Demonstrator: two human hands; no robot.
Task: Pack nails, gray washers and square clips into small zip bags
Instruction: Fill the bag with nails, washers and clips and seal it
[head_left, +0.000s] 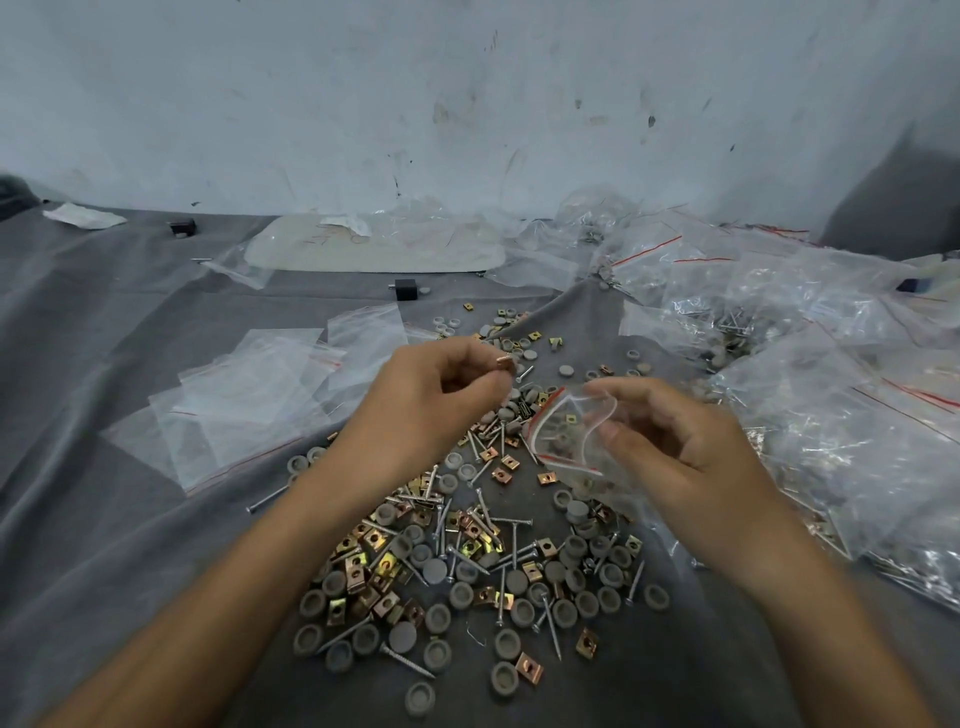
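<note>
My left hand (426, 400) pinches a small brass square clip (503, 362) between its fingertips, raised above the table. Just to its right, my right hand (675, 441) holds a small clear zip bag (569, 434) with a red seal line, its mouth held open toward the left hand; a clip and grey pieces show inside. Below both hands a mixed heap (467, 561) of grey washers, brass square clips and silver nails is spread over the grey cloth (130, 519).
Empty flat zip bags (249, 400) lie to the left. Filled bags (831, 395) pile up along the right side. A white tray (374, 249) sits under plastic at the back by the wall, with small black blocks (406, 289) nearby.
</note>
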